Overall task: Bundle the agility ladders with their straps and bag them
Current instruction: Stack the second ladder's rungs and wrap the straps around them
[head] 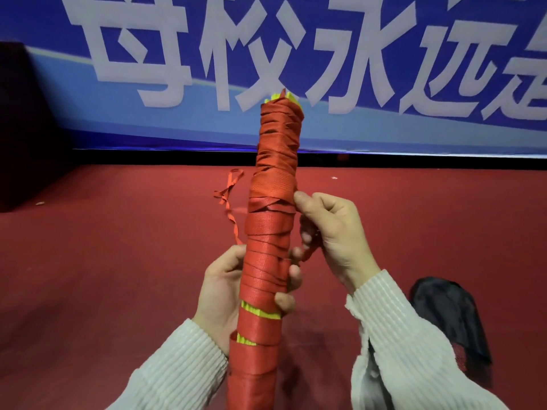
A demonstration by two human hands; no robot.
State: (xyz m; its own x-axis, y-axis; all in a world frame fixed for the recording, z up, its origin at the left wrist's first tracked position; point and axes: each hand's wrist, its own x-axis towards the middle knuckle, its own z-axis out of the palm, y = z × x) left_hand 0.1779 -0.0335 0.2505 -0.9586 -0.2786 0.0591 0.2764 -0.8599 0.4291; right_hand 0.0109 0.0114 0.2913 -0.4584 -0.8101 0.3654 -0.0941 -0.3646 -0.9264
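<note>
Ribbed sleeves lead to both hands. Left hand (225, 288) grips the ladder bundle (268, 255) upright at mid-height, fingers curled round it. Right hand (331, 232) pinches the red strap (307, 253) beside the bundle, thumb pressed on a wrap. Judgement: wrapping is nearly complete; next, the strap end needs tucking or tying tight. Black bag (444, 309) lies right on the red floor (118, 247). Loose strap tail (229, 196) trails behind; blue banner (207, 54) beyond.

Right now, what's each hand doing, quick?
Left hand: closed around the strap-wrapped ladder bundle, holding it upright.
Right hand: closed, pinching the red strap beside the bundle.
</note>
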